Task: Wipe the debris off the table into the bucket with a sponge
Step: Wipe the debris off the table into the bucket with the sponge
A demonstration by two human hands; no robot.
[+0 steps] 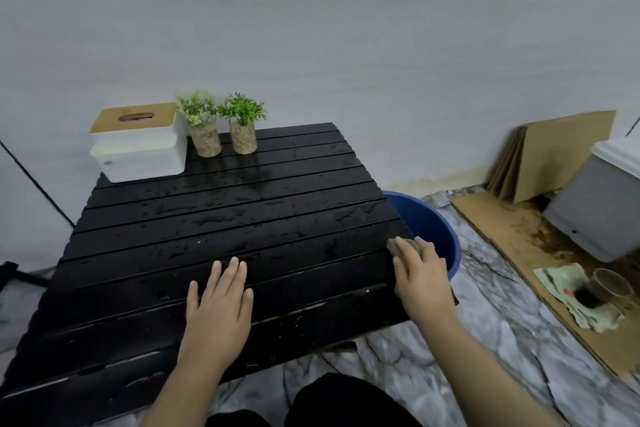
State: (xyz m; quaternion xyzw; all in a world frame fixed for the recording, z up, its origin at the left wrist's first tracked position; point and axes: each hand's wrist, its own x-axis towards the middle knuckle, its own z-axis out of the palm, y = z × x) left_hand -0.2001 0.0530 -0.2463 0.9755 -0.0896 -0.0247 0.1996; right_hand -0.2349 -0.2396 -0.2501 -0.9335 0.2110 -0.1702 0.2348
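A black slatted table (221, 218) fills the middle of the view, its surface wet with scattered droplets. My right hand (420, 276) lies over a brownish sponge (394, 246) at the table's right edge, fingers straight on top of it. Just beyond that edge, lower down on the floor, stands a blue bucket (433, 229), partly hidden by the table. My left hand (220, 305) rests flat on the table near the front, fingers spread, holding nothing. Small pale specks lie on the front slats.
A white tissue box with a wooden lid (138, 142) and two small potted plants (223, 125) stand at the table's far left. To the right on the floor are cardboard sheets (554, 156), a grey bin (599, 204), a cup (609, 288) on a stained cloth.
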